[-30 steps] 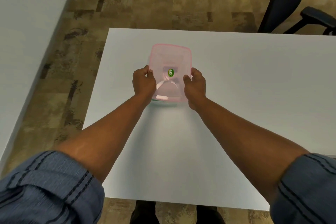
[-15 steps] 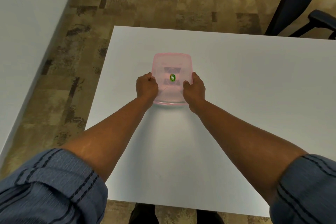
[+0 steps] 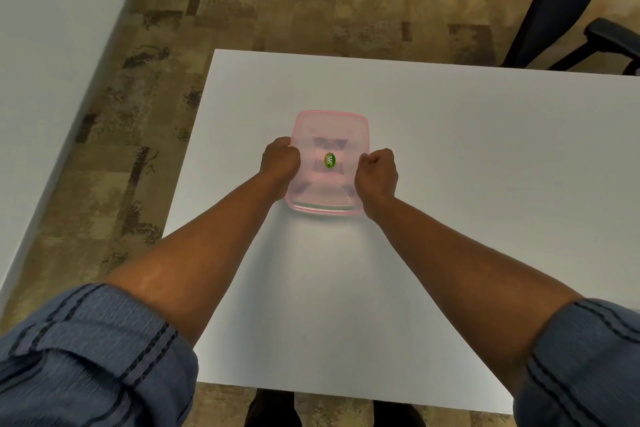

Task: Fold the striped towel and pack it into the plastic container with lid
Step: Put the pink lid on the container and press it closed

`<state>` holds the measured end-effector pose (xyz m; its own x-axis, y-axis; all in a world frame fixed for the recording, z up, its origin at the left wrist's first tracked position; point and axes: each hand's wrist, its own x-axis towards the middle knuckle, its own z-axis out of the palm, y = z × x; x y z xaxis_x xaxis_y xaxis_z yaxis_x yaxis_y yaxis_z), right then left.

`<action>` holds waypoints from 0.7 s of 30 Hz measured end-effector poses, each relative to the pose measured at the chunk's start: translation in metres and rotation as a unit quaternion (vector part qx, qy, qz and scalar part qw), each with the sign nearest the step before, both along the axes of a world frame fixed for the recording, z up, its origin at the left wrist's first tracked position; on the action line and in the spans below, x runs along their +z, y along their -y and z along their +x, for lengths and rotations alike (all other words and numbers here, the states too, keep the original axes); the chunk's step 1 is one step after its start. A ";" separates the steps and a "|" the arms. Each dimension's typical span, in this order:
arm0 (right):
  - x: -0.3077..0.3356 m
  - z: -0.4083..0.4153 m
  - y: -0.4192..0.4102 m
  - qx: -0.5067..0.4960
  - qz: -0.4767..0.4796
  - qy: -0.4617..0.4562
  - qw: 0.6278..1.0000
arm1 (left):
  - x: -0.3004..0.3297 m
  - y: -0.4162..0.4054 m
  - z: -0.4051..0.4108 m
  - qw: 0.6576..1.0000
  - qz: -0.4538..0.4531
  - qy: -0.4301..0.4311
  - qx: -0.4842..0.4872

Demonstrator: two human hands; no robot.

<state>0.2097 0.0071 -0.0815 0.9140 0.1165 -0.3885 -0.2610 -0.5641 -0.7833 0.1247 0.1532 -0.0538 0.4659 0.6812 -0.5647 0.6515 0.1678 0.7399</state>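
A translucent pink lid [image 3: 330,135] with a green oval sticker [image 3: 329,160] lies flat on top of the plastic container [image 3: 323,210], which stands on the white table [image 3: 485,156]. My left hand [image 3: 280,160] is curled on the lid's left edge. My right hand [image 3: 377,173] is curled on its right edge. Both press on the lid's sides. The striped towel cannot be made out through the cloudy plastic.
A dark office chair [image 3: 571,7] stands beyond the table's far right corner. A white wall [image 3: 52,62] runs along the left, with patterned brown floor [image 3: 277,10] between it and the table. My feet show under the near table edge.
The lid, tilted up at its far side a second ago, now lies flat on the container. Both hands have shifted from its near corners to its sides.
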 end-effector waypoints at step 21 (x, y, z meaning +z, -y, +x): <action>0.002 0.073 -0.037 -0.035 0.097 -0.115 0.988 | -0.014 -0.031 0.062 0.991 0.031 0.031 0.127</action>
